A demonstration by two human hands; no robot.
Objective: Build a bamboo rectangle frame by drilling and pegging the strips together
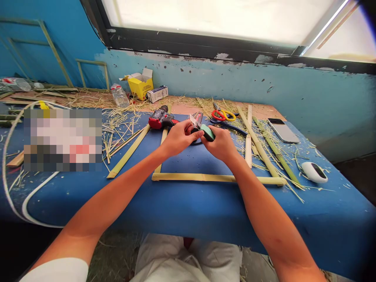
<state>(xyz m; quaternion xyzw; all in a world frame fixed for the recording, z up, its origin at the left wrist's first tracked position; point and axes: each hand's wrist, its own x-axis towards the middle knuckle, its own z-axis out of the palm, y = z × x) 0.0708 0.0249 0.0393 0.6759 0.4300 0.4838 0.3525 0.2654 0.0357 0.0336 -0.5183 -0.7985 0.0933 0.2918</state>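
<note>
My right hand (221, 144) is closed around a small mint-green and black hand tool (207, 133), whose exact kind I cannot make out. My left hand (181, 136) meets it from the other side, fingers pinched together at the tool's far end. A thin pale piece (194, 120) shows just above those fingertips; whether they grip it is unclear. Both hands are over a frame of bamboo strips, whose front strip (202, 178) lies nearer to me. A red and black cordless drill (160, 117) lies left of my hands.
Red and yellow scissors (225, 115) lie beyond my hands, beside dark-handled pliers (232, 127). Bamboo strips (260, 145), a phone (283, 130) and a white device (314, 172) are on the right. A yellow box (141, 86) and plastic bottle (119, 95) stand behind, among shavings.
</note>
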